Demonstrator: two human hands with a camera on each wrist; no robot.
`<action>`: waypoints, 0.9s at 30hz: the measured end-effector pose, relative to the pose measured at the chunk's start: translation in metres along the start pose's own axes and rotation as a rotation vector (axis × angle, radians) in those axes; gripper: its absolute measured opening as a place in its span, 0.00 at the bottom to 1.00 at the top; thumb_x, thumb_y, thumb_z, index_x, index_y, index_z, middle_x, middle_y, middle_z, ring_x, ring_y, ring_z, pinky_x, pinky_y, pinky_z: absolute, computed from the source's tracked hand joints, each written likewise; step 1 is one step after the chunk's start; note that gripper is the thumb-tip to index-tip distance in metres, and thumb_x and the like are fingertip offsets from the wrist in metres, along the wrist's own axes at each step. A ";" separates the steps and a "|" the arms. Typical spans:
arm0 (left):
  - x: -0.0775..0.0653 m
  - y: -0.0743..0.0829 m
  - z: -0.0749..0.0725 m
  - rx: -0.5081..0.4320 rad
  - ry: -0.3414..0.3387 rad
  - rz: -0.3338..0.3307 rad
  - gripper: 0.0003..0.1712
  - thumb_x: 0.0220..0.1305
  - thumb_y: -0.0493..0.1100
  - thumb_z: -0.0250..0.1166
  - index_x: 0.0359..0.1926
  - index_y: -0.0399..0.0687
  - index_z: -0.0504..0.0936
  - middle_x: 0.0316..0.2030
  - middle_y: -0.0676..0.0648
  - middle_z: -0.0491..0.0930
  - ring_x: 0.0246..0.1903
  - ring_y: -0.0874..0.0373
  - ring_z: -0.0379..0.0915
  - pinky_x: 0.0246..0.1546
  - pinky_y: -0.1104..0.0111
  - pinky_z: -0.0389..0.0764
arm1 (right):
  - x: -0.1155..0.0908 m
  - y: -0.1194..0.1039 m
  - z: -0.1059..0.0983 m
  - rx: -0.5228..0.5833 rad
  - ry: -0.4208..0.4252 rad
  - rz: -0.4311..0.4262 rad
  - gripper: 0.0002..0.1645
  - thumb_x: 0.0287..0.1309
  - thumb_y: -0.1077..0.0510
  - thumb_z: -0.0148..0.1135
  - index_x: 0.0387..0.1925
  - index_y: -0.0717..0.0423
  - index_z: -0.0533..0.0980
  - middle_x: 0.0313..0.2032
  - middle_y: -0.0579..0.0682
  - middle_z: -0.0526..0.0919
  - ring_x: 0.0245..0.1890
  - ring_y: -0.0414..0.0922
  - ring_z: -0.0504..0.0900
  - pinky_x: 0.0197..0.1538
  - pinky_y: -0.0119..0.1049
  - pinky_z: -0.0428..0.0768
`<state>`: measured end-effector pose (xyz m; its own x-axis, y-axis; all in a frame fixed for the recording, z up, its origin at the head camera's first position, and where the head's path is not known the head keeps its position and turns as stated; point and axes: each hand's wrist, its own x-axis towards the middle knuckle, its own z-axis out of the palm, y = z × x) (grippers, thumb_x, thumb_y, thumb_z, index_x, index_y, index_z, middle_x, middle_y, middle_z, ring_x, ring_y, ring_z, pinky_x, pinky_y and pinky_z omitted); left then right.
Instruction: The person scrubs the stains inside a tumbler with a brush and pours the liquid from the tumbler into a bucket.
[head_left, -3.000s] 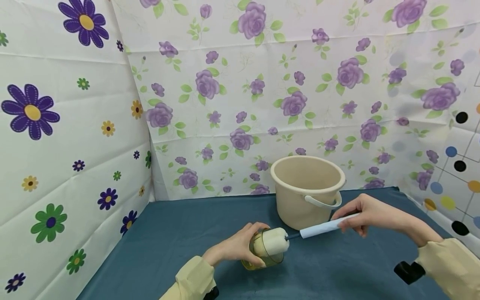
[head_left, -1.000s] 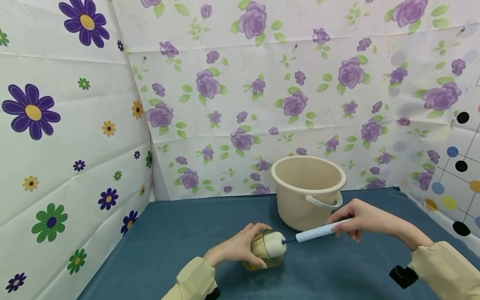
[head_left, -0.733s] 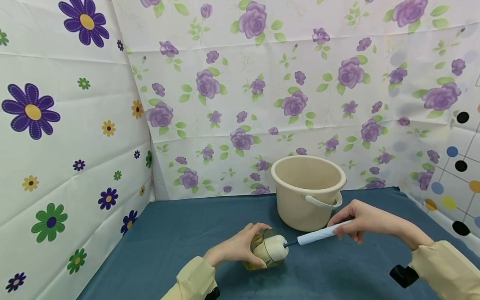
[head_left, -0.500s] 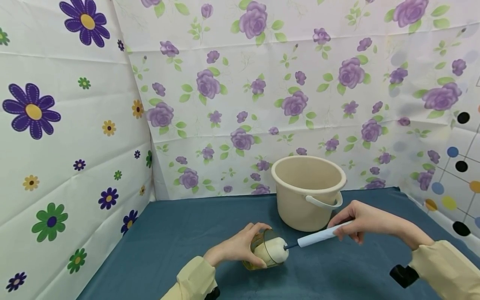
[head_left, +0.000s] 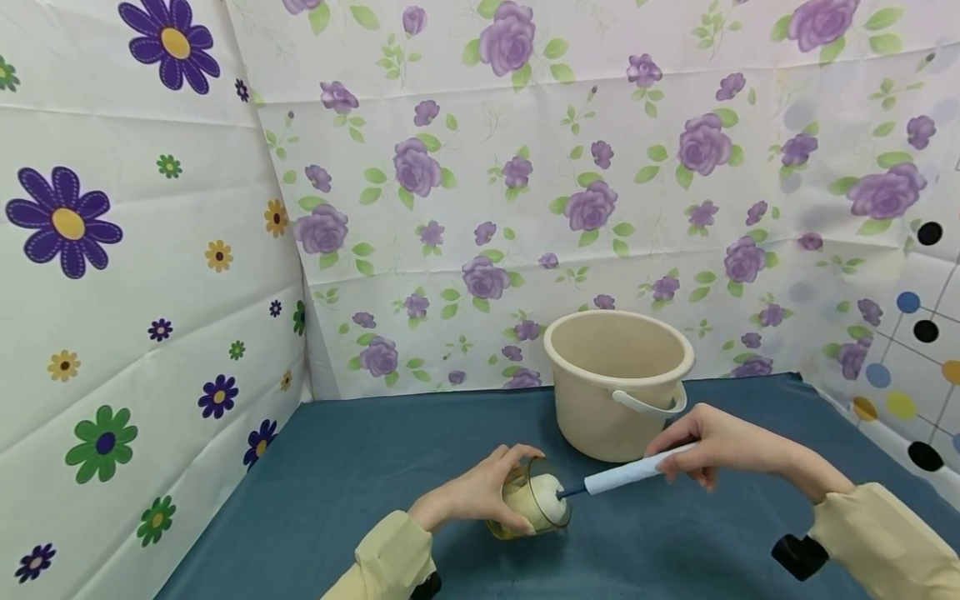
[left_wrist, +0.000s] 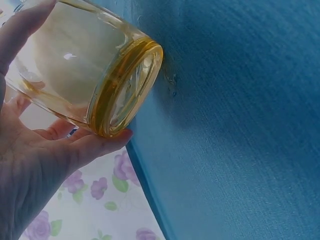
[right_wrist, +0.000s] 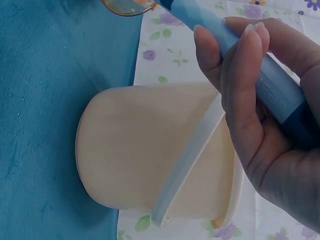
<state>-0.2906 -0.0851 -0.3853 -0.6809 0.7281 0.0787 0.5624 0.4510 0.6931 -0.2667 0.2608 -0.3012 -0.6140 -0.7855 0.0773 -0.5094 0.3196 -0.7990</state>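
Observation:
My left hand (head_left: 483, 493) grips an amber-tinted glass cup (left_wrist: 80, 65), tilted on its side with its mouth toward the right. In the left wrist view its thick base faces the blue cloth. The fingers of my right hand (head_left: 716, 446) hold the light blue handle (head_left: 626, 475) of a sponge cup brush; the handle's dark end shows in the right wrist view. The brush's white sponge head (head_left: 546, 497) sits inside the cup, seen pale through the glass, and its dark stem comes out of the mouth.
Behind the hands stands a beige bucket (head_left: 570, 408) with its pale handle (head_left: 648, 407) hanging down on the near side. A dark blue cloth (head_left: 360, 467) covers the table. Flower-printed sheets (head_left: 420, 275) rise at the back and left, and a dotted one at the right.
The right hand has moved a little left and down, pushing the sponge head deeper into the cup after it moved in and out. The left hand and cup have stayed nearly in place.

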 end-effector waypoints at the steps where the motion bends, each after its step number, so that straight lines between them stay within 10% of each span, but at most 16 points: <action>1: 0.000 0.000 0.000 0.004 0.002 -0.002 0.45 0.44 0.49 0.74 0.62 0.60 0.59 0.45 0.53 0.60 0.52 0.51 0.62 0.44 0.63 0.70 | 0.001 0.001 0.000 -0.004 0.004 -0.002 0.11 0.61 0.63 0.54 0.43 0.59 0.79 0.21 0.52 0.80 0.11 0.42 0.72 0.15 0.43 0.75; 27: 0.000 0.003 0.000 -0.006 -0.010 0.014 0.45 0.45 0.47 0.74 0.62 0.62 0.58 0.45 0.53 0.60 0.54 0.48 0.60 0.50 0.63 0.66 | 0.005 0.005 0.009 -0.011 0.011 0.032 0.11 0.61 0.61 0.55 0.42 0.58 0.80 0.20 0.52 0.79 0.12 0.38 0.72 0.15 0.42 0.75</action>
<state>-0.2889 -0.0842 -0.3833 -0.6682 0.7396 0.0812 0.5691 0.4378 0.6961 -0.2670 0.2536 -0.3096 -0.6367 -0.7689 0.0582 -0.4957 0.3504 -0.7947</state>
